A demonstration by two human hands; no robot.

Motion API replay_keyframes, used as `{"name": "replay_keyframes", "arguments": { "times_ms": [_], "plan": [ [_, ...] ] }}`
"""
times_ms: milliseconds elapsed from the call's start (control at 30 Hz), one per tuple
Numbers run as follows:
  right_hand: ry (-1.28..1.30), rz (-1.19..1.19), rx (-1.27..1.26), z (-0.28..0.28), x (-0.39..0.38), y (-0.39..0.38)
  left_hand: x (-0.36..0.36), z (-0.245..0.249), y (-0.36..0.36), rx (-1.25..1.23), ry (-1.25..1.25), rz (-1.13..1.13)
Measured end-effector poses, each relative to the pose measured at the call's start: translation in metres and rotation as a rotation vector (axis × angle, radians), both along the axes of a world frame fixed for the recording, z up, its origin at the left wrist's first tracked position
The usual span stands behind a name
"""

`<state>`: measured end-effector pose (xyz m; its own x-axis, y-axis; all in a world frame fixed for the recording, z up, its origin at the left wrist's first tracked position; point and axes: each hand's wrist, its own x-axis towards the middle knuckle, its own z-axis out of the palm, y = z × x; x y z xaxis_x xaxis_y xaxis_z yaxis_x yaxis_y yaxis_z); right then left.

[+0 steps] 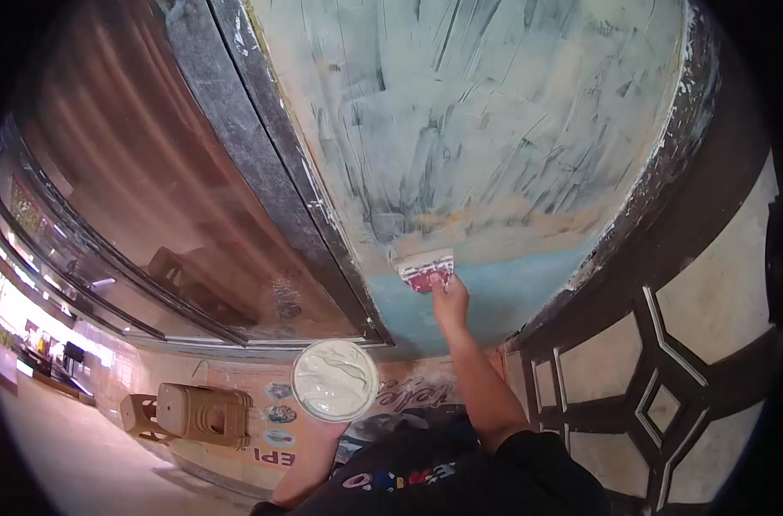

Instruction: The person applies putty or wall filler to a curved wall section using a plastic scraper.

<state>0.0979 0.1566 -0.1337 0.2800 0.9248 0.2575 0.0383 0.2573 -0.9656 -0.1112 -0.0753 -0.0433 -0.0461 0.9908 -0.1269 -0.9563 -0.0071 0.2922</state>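
The person stands close to a wall (512,129) and works with both hands before it. The right hand (450,301) is closed around a red scraper (423,280), with the thumb laid on its red part. The wide edge of the scraper carries some white paste, and it is turned up to the wall, at the place where the patchy grey-green surface meets the blue band below. I cannot tell surely if the edge touches the wall.

The left hand (324,430) is lower, and it carries a round tub (375,368) from beneath. Its fingers are mostly hidden under the tub, so how far they are open I cannot tell. The tub is nearly level, and its mouth shows much creamy white paste (334,378), with soft folds on the top.

To the left of the wall is a dark frame (236,112) with glass, and a reddish-brown curtain (142,163) is seen through it. Near the tub, on its left side, stand two brown plastic stools (204,413), one just beside the other. Under them and beside them there is a printed sheet (271,440) with letters. On the right side is a dark door (615,430) with pale panels.
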Motion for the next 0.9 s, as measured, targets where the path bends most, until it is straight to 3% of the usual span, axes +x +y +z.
{"name": "replay_keyframes", "arguments": {
  "times_ms": [67, 100, 167, 267, 433, 500, 533, 600, 667, 767, 800, 900],
  "plan": [
    [-0.302, 0.051, -0.163, -0.036, 0.007, -0.021, -0.008, -0.001, 0.001, -0.049, 0.021, -0.005],
    [-0.3, 0.043, -0.164, -0.042, 0.01, -0.037, -0.01, 0.002, 0.002, -0.029, -0.002, -0.045],
    [0.042, 0.251, -0.392, -0.043, 0.014, -0.063, -0.015, 0.003, 0.008, -0.003, -0.024, -0.091],
    [0.159, 0.289, -0.23, -0.033, 0.008, -0.067, -0.02, 0.006, 0.01, -0.008, -0.183, -0.132],
    [0.235, 0.263, -0.063, 0.026, -0.02, -0.032, -0.029, 0.001, 0.013, -0.057, -0.296, -0.186],
    [0.083, 0.13, -0.27, 0.014, -0.027, -0.021, -0.031, -0.002, 0.013, -0.059, -0.209, -0.151],
    [-0.001, 0.113, -0.245, 0.0, -0.029, -0.027, -0.027, 0.005, 0.012, -0.023, -0.189, -0.16],
    [-0.18, 0.058, -0.17, -0.123, -0.031, -0.026, -0.028, 0.005, 0.012, -0.015, -0.254, -0.175],
    [0.215, 0.125, -0.469, -0.092, -0.024, -0.074, -0.03, 0.002, 0.013, -0.058, -0.319, -0.152],
    [0.303, 0.108, -0.402, -0.068, -0.005, -0.085, -0.023, 0.01, 0.015, 0.037, -0.251, -0.193],
    [0.261, 0.106, -0.337, -0.056, 0.003, -0.078, -0.024, 0.011, 0.015, 0.022, -0.384, -0.249],
    [0.272, 0.09, -0.175, -0.005, 0.027, -0.04, -0.018, 0.008, 0.019, -0.055, -0.322, -0.245]
  ]
}}
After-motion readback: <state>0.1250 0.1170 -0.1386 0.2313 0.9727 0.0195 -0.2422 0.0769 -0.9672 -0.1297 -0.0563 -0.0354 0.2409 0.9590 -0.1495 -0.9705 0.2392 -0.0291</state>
